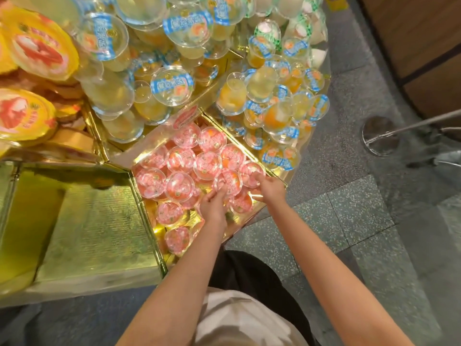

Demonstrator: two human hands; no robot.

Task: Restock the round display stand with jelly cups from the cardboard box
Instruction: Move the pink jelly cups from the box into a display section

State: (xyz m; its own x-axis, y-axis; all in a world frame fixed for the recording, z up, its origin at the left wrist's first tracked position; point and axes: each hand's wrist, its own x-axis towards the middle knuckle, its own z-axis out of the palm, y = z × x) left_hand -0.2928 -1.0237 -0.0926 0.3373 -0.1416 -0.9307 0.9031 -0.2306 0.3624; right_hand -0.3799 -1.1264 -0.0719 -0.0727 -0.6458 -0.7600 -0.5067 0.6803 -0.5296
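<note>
Bare forearms, no sleeves in view, pale top (239, 318), black trousers (252, 273)

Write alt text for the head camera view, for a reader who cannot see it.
Seen from above, a person's left hand and right hand reach into a gold-lined compartment of a display stand, touching pink-lidded jelly cups packed inside. Blue-labelled yellow and orange cups fill the sections behind, large yellow-lidded tubs sit at far left, and the nearest left section shows bare gold lining.

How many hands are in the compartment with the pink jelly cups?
2. The left hand lies over pink jelly cups near the front middle; the right hand is beside it, fingers at a cup by the right edge. None seems hidden.
</note>
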